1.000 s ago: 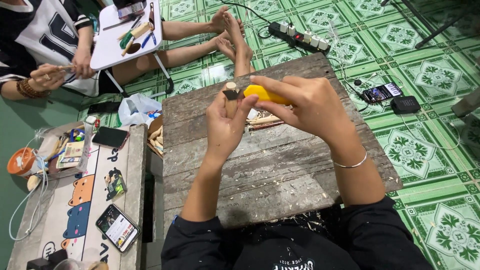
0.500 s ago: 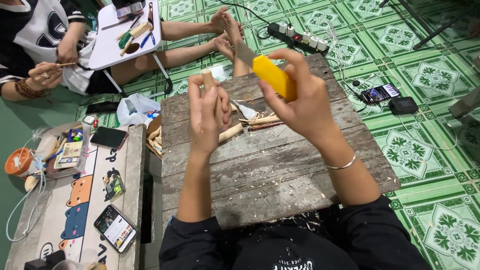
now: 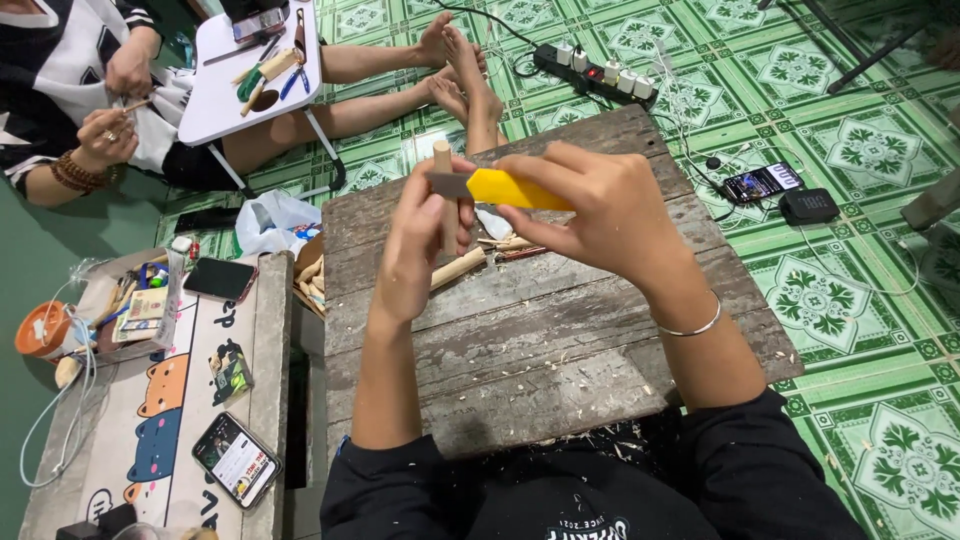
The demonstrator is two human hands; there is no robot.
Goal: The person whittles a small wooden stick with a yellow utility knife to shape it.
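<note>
Above the wooden tabletop: knife meets stick

Over the far half of the weathered tabletop [image 3: 560, 340], the left hand [image 3: 420, 240] is closed around an upright wooden stick [image 3: 441, 157]. The right hand [image 3: 600, 210] grips a yellow utility knife [image 3: 505, 187], its blade against the stick. More cut sticks [image 3: 460, 268] lie on the tabletop just beyond the hands.

Landmark: weathered grey wooden plank surface [image 3: 560, 340], strewn with pale wood shavings [image 3: 590, 395]. Left of it, a low cartoon-printed side board [image 3: 150, 420] carrying two black smartphones [image 3: 236, 458] [image 3: 220, 279] and an orange round tub [image 3: 42, 330]. Beyond its far edge, a white power strip [image 3: 597, 72] on the green patterned tile floor [image 3: 880, 300]. Far left, a seated person [image 3: 90, 90] behind a small white folding tray [image 3: 250, 70].
</note>
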